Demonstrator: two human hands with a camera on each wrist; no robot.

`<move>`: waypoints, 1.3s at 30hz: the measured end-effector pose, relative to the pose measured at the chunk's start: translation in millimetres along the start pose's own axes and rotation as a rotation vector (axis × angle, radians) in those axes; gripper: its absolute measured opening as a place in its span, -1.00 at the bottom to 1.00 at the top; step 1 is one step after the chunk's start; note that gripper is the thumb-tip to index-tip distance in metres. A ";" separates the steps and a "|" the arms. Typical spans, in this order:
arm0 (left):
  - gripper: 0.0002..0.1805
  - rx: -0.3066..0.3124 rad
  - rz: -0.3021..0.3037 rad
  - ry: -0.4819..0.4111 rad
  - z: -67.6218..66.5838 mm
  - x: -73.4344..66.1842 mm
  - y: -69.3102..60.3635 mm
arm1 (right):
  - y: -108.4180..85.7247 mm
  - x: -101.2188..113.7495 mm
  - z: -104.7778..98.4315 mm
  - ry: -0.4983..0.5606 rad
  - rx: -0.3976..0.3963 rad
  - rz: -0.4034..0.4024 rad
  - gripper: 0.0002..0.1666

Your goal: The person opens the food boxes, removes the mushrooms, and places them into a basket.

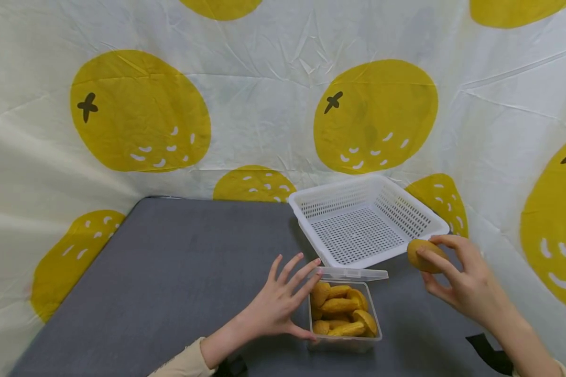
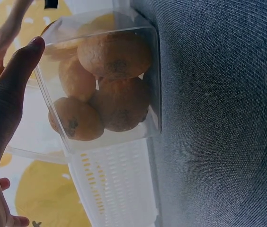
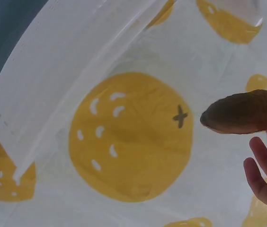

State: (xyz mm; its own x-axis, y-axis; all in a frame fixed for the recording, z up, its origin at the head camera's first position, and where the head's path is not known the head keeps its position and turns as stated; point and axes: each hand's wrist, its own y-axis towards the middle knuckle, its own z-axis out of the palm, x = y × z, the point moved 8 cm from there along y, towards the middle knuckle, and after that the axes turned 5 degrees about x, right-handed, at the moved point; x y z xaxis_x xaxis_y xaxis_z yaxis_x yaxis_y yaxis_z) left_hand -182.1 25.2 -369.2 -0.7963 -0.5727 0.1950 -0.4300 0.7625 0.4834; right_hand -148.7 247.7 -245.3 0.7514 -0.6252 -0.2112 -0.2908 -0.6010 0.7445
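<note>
In the head view the left hand [image 1: 275, 306] has its fingers spread beside a clear plastic box [image 1: 346, 345], thumb at the near left corner and fingertips by the raised clear lid [image 1: 360, 274]. Several yellow-orange, mushroom-like pieces [image 1: 341, 305] fill the box. Through the box wall [image 2: 110, 139] the left wrist view shows rounded brown pieces [image 2: 121, 104], with the left thumb at the rim. Between thumb and fingers the right hand [image 1: 474, 288] holds a rounded yellow-brown piece [image 1: 417, 251] above the table, near the basket's right corner. A dark elongated shape in the right wrist view is unclear.
A white perforated basket [image 1: 358, 235] stands behind the box on the dark grey table [image 1: 193, 272]. A pale cloth [image 1: 259, 115] with large yellow fruit prints hangs around the table's back and sides. Dark straps lie near both wrists.
</note>
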 end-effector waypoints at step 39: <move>0.33 -0.003 -0.010 0.005 -2.1 -0.4 -1.9 | 43.8 -130.9 198.1 -0.418 0.565 -0.268 -0.47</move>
State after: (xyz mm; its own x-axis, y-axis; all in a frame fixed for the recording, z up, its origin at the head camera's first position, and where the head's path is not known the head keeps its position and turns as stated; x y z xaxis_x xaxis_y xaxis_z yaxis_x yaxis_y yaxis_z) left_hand -180.0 23.4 -368.4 -0.7900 -0.5815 0.1941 -0.4365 0.7559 0.4880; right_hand -377.1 204.5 -310.5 0.5840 -0.4911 -0.6463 -0.4744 -0.8526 0.2192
